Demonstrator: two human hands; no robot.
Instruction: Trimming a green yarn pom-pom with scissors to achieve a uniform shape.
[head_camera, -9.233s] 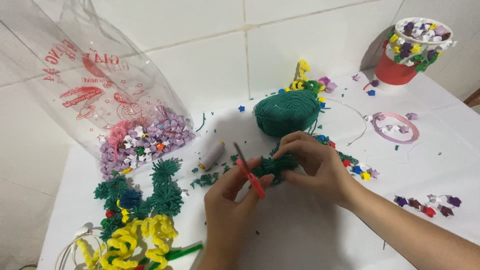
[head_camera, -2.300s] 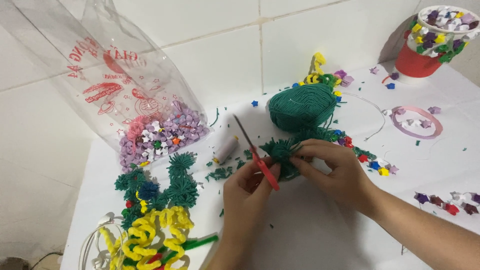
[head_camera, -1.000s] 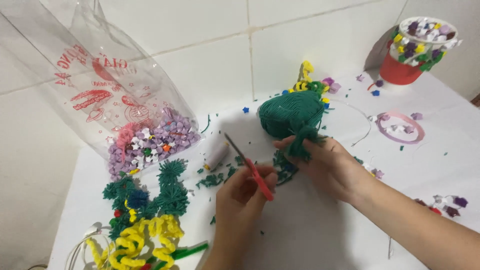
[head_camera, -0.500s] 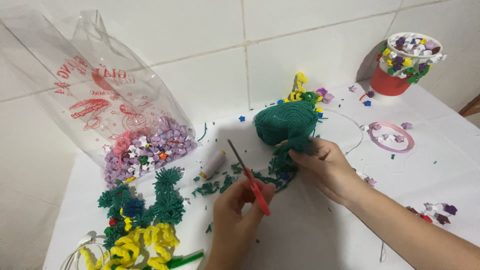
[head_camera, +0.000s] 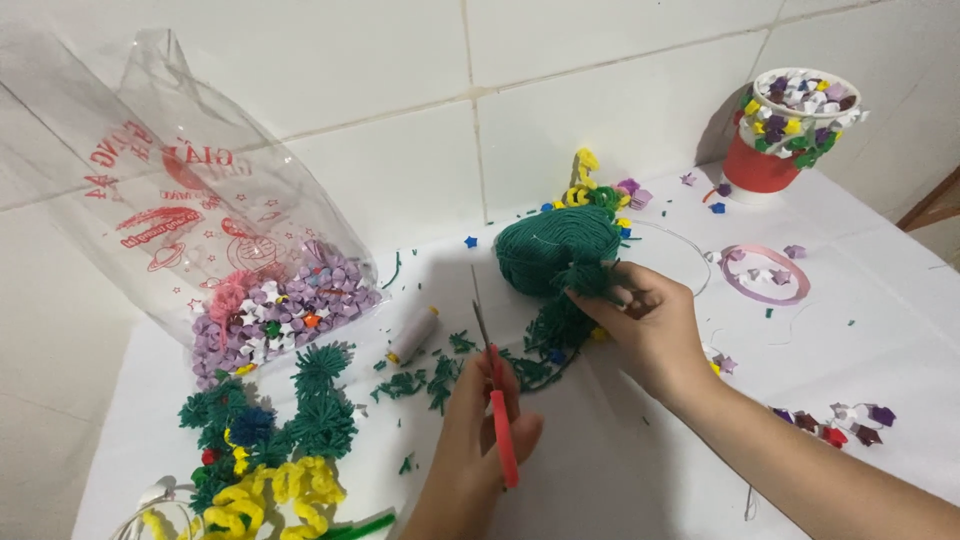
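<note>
- Two hands worked by the green yarn ball (head_camera: 558, 250) on the tabletop (head_camera: 640, 470): the right hand (head_camera: 645, 325) pinched a green yarn tuft (head_camera: 590, 280) touching the ball's near side.
- The left hand (head_camera: 480, 430), nearer the camera, gripped red-handled scissors (head_camera: 497, 400); their closed blades pointed toward the ball, just left of the tuft.

Clear red-printed plastic bag (head_camera: 190, 210) at left wall.

Both hands (head_camera: 480, 425) (head_camera: 650, 325) fingers curled, gripping

Single head view, looking steeply down, close over white table (head_camera: 620, 480).
</note>
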